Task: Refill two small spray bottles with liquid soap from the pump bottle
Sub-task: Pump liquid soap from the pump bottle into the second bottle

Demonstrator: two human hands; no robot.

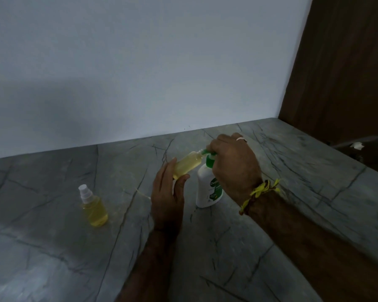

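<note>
A white pump bottle (207, 188) with a green pump head stands on the grey marble counter (292, 203). My right hand (234, 164) rests on top of the pump head, fingers curled over it. My left hand (168, 195) holds a small open spray bottle (187, 164) of yellow liquid, tilted, with its mouth at the green nozzle. A second small spray bottle (94, 207), capped with a white sprayer and filled with yellow liquid, stands upright to the left.
A thin, pale tube (142, 192) lies on the counter just left of my left hand. A pale wall runs along the back of the counter. A dark wooden panel (340, 68) stands at the right.
</note>
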